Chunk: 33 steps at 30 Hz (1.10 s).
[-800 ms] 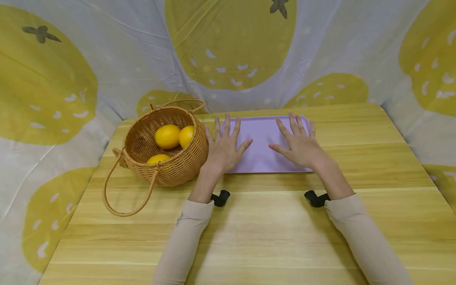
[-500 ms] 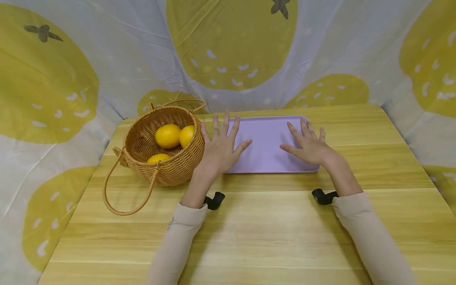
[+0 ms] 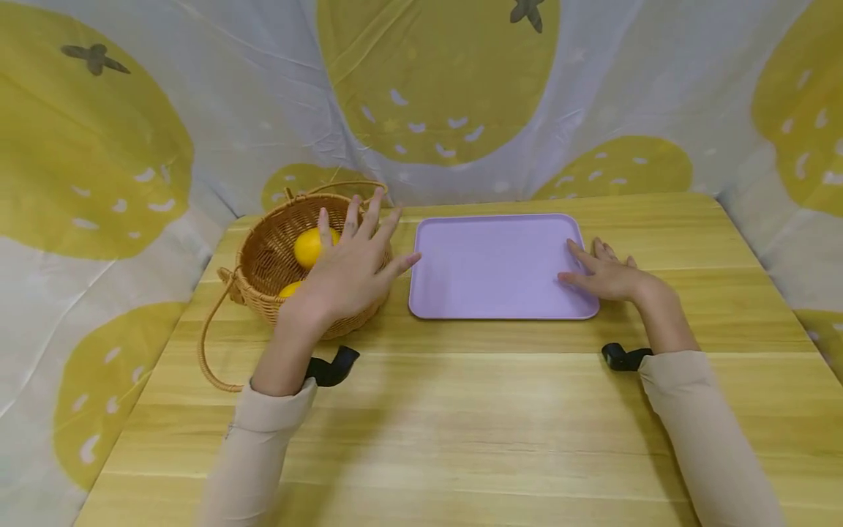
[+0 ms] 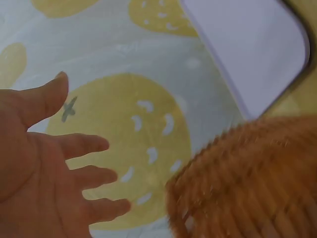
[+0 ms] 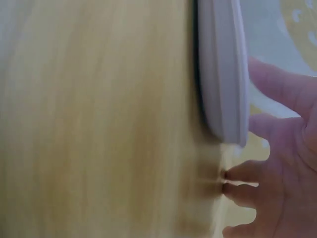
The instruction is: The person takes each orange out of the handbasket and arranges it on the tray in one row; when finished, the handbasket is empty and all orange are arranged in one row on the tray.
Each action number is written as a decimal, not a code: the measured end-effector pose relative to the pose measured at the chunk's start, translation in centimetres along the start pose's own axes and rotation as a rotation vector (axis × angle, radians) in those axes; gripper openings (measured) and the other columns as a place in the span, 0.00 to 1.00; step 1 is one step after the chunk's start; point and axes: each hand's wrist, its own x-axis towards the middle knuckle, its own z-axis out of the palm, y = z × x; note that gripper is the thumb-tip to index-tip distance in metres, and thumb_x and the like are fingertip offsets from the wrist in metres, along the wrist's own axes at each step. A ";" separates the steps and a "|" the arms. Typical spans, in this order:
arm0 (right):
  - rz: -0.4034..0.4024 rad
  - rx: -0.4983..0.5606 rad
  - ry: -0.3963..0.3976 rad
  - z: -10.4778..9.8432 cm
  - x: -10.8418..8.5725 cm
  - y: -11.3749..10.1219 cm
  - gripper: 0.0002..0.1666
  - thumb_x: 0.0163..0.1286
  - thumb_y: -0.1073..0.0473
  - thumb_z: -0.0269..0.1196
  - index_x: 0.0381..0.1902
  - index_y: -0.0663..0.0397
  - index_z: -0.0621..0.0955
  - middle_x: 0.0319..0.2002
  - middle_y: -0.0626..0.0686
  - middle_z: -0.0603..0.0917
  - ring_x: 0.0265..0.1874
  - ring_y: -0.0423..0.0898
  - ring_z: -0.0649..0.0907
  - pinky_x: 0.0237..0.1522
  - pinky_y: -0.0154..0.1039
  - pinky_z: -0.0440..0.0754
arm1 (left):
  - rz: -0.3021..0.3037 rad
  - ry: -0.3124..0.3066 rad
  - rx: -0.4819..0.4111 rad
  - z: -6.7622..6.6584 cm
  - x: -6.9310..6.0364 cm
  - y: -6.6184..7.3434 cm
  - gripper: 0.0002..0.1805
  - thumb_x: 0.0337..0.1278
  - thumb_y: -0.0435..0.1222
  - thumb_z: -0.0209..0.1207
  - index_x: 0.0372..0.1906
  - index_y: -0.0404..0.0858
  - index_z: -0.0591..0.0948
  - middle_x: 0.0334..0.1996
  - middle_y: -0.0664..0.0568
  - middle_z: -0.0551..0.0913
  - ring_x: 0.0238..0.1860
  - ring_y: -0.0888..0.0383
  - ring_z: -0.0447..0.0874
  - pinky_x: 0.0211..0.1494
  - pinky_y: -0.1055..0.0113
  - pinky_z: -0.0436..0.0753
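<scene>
My left hand [image 3: 349, 271], fingers spread, hovers over the right side of a wicker basket [image 3: 260, 274] and covers part of it. Inside the basket two yellow lemon-like fruits show, one yellow fruit [image 3: 308, 249] at the back and another [image 3: 290, 290] nearer the front rim. In the left wrist view that hand [image 4: 54, 168] has nothing in its grasp, with the basket's woven wall [image 4: 247, 183] beside it. At the right end of a lilac tray [image 3: 487, 267] is my right hand [image 3: 612, 277], fingers extended. Whether its fingertips touch the tray is hard to tell.
The wooden table [image 3: 461, 424] carries the basket at left and the tray at centre back. A basket handle [image 3: 209, 351] droops onto the table at left. Behind hangs a curtain [image 3: 435, 88] with yellow fruit prints.
My left hand has moved left from the tray's left end to above the basket. My right hand has shifted right to the tray's right edge. Tray and basket stay in place.
</scene>
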 end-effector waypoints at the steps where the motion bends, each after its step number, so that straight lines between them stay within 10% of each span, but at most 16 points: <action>1: 0.001 0.004 -0.009 0.0 -0.1 0.2 0.51 0.82 0.35 0.45 0.84 0.56 0.37 0.77 0.78 0.24 0.78 0.75 0.27 0.70 0.78 0.24 | -0.005 -0.019 0.004 -0.7 -0.3 -0.4 0.43 0.79 0.62 0.40 0.85 0.53 0.36 0.84 0.50 0.25 0.84 0.40 0.23 0.77 0.30 0.22; 17: -0.047 -0.019 -0.038 -0.6 -0.7 1.6 0.47 0.84 0.41 0.48 0.84 0.57 0.41 0.77 0.77 0.25 0.78 0.74 0.29 0.70 0.79 0.26 | -0.014 -0.320 -0.084 -8.1 -0.4 -9.2 0.37 0.82 0.46 0.48 0.84 0.39 0.51 0.83 0.33 0.46 0.82 0.29 0.39 0.79 0.29 0.47; 33: -0.069 -0.016 -0.042 -0.6 -0.6 2.0 0.47 0.84 0.43 0.49 0.84 0.57 0.42 0.78 0.77 0.25 0.78 0.74 0.29 0.70 0.79 0.28 | 0.040 -0.549 -0.121 -9.3 5.2 -13.5 0.34 0.76 0.38 0.57 0.80 0.37 0.62 0.79 0.34 0.60 0.73 0.34 0.69 0.72 0.37 0.71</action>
